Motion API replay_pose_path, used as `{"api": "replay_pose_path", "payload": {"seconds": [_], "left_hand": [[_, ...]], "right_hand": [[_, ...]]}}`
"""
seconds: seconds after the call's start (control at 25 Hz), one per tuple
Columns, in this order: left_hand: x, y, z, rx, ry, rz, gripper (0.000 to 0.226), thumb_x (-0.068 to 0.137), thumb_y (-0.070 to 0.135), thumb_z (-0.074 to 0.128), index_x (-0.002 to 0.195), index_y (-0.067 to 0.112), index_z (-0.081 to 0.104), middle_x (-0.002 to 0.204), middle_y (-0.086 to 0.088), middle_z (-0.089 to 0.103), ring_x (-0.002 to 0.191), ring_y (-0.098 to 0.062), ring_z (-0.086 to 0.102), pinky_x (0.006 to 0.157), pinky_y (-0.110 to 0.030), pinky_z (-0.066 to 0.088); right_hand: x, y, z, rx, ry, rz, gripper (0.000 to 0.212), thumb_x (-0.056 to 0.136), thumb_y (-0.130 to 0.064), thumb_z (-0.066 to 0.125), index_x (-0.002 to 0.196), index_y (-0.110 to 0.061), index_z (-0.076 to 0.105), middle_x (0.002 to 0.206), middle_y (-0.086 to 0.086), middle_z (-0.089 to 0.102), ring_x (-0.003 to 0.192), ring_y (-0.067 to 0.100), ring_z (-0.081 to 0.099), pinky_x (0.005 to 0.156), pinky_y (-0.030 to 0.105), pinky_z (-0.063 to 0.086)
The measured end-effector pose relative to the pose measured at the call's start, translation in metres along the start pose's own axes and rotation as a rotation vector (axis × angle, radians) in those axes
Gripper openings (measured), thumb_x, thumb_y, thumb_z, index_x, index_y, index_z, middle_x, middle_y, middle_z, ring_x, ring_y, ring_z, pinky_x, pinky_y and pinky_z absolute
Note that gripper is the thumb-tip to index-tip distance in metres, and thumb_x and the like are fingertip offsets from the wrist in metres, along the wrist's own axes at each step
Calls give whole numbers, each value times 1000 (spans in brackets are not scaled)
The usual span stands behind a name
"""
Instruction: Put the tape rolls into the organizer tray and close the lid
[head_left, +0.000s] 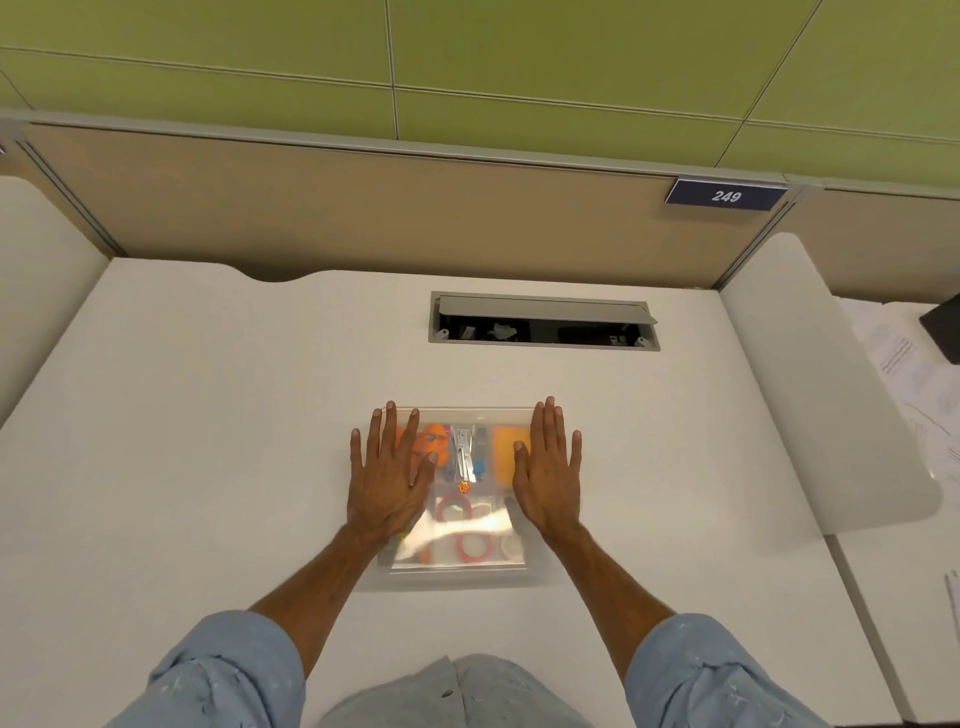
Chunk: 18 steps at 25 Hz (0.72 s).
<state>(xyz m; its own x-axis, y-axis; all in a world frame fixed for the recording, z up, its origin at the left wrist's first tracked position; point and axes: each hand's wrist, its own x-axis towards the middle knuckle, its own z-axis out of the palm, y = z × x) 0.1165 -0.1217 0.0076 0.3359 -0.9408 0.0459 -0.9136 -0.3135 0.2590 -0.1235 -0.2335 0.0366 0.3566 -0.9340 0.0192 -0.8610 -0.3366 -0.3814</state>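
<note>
Both hands flat, fingers spread, gripping nothing: left hand (388, 478) and right hand (549, 474) pressed on clear lid (457, 525) of organizer tray (457, 576), mid-desk (208, 415). Tape rolls (474, 545) inside near compartments. Lid looked down; likely only final snap left.

white desk (208, 415), open cable hatch (543, 322), sign "249" (725, 196), papers (914, 374)

Clearance around the organizer tray: open on all sides, top occupied.
Bare white desk (208, 415) lies left, right and near of the organizer tray (457, 571); left hand (387, 480) and right hand (548, 475) lie flat on its clear lid (457, 415), covering both sides; open cable hatch (543, 322) sits beyond, well apart; a white side panel (831, 395) bounds the right edge; the partition wall (363, 208) closes the far edge.
</note>
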Motion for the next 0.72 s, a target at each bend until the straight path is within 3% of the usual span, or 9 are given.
{"api": "replay_pose_path", "payload": {"seconds": [0.08,0.28,0.48,0.64,0.72], "left_hand": [[-3,-1,3,5,6,6,72,111,59,28,174,29,8,183,-7,-2,169,-28,-2,132,-64,9],[-5,2,0,16,-4,16,77,109,66,21,174,28,0,182,-7,-9,168,-29,-9,134,-60,0],[1,-2,6,21,-54,12,82,107,71,21,174,28,1,182,-8,-9,168,-30,-10,133,-62,-3],[5,-8,2,-5,-125,7,83,103,78,5,173,34,-3,181,-5,-15,167,-27,-16,130,-61,-13],[6,-4,-1,-3,-80,56,80,105,75,10,173,34,0,181,-5,-13,167,-27,-13,130,-59,-14]], "right_hand": [[-16,5,6,-28,-20,30,67,111,-50,14,167,-16,0,177,0,-4,162,16,-2,131,51,7],[-11,15,8,39,-134,9,71,109,-53,15,167,-19,-9,176,-1,-11,162,16,-9,131,48,1],[-6,17,4,67,-203,32,70,111,-53,19,166,-22,-11,175,-3,-13,161,16,-9,130,53,0],[-12,16,1,21,-166,33,73,109,-60,16,167,-22,-9,175,-4,-13,162,15,-8,128,54,-6],[-13,11,0,-17,-121,-1,74,108,-61,13,167,-21,-7,175,-4,-13,161,13,-8,127,53,-9]]}}
